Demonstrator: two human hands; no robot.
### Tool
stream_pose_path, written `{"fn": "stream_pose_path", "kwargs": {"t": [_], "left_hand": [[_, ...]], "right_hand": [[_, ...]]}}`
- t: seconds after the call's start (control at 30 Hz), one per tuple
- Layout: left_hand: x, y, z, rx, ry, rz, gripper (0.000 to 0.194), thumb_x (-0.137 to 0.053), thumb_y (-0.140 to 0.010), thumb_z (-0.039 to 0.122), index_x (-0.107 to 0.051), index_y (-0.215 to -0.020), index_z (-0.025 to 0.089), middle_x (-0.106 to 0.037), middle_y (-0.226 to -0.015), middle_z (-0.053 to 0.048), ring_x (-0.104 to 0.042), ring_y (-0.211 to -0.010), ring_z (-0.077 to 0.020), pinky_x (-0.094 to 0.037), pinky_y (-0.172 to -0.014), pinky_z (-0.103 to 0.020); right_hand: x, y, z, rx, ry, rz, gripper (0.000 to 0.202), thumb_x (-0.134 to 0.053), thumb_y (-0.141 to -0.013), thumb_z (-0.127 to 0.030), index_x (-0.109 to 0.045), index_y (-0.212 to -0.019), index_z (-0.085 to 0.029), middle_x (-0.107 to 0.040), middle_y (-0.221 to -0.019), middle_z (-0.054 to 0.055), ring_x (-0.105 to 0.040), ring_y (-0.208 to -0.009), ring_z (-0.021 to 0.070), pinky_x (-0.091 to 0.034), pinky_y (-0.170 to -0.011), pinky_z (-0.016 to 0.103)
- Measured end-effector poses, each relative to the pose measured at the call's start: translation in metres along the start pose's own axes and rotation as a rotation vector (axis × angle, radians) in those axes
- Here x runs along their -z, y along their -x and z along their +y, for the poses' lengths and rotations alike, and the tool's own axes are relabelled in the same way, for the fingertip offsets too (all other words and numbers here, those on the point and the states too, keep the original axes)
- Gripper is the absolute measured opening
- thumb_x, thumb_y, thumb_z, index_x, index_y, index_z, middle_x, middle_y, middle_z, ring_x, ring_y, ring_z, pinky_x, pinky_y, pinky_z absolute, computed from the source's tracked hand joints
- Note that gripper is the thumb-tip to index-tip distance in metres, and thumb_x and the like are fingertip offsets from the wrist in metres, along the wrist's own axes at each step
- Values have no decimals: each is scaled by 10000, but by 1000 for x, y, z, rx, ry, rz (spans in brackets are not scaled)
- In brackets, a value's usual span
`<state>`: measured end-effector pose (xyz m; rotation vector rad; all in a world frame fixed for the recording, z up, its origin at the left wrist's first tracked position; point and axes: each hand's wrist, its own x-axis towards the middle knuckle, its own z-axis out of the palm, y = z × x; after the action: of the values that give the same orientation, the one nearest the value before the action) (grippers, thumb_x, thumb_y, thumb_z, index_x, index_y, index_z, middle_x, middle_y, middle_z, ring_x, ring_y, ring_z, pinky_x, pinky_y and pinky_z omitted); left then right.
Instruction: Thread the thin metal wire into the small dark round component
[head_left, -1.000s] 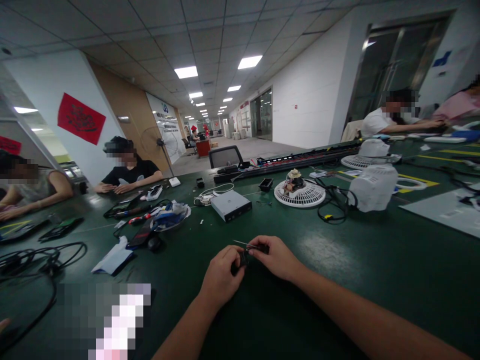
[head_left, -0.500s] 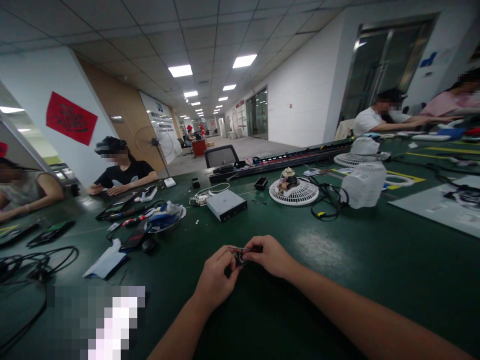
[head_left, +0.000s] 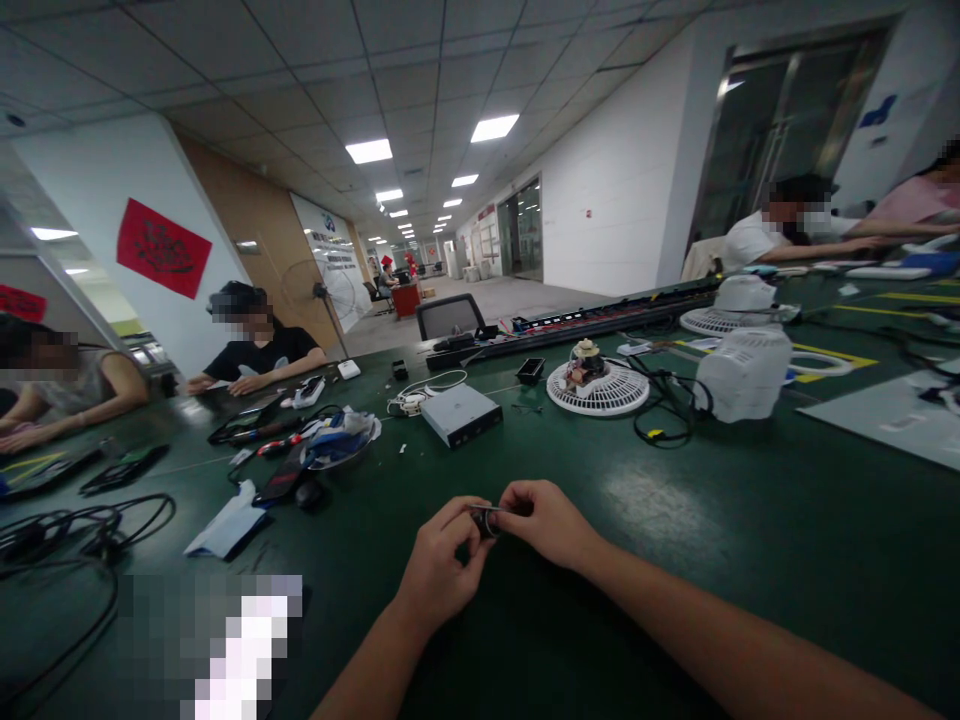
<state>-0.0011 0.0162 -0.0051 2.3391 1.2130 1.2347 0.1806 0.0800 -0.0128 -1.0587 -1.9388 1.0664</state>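
Observation:
Above the green table, my left hand is closed on a small dark round part. My right hand meets it there, thumb and fingers pinched around a thin metallic piece lying across the part's top. The fingertips of both hands nearly touch, and they cover much of the part. Beyond the hands sits a silver box-shaped drive. A white round fan grille with a motor on it stands farther to the right.
Black cables, a light blue cloth and a black mouse lie at left. A white housing stands at right, near a black cord. Other people sit across the table at left and far right.
The view has turned slightly left, so the surroundings appear shifted right. The thin piece now shows shorter between my hands, and my fingers have shifted a little around the dark part.

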Motion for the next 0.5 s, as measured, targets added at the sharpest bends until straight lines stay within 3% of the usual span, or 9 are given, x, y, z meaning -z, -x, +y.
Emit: {"fn": "stream_pose_path", "kwargs": {"t": [0.13,0.27,0.43,0.5], "left_hand": [[-2,0,-1,-34,-3,5,264,-565,-832,68,-422,-655,203,-646,-1037,-82,-624,-1035,-195,-524,-831,-313],[-3,-1,-1,-30,-51,7,257,-582,-826,77,-436,-652,198,-641,-1086,-76,-636,-999,-180,-529,-801,-292],[-3,-3,-5,28,-123,63,260,-573,-826,82,-435,-637,195,-646,-1074,-69,-638,-987,-181,-525,-808,-304],[-2,-3,-8,69,-148,100,264,-576,-812,76,-431,-626,194,-648,-1057,-66,-642,-976,-185,-524,-813,-316]], "right_hand": [[-4,-1,3,-57,-72,12,221,-690,-751,-359,-643,-716,-147,-624,-658,-7,-532,-598,124,-372,-538,232],[-1,0,-1,-48,-51,4,214,-708,-740,-339,-647,-829,-155,-626,-707,-6,-541,-634,130,-382,-550,231],[10,2,-10,61,148,66,221,-468,-934,-312,-624,-1020,-181,-628,-752,2,-558,-657,139,-396,-609,257],[17,2,-12,122,284,70,254,-416,-952,-266,-648,-1026,-193,-651,-815,22,-580,-717,151,-404,-660,271]]}}
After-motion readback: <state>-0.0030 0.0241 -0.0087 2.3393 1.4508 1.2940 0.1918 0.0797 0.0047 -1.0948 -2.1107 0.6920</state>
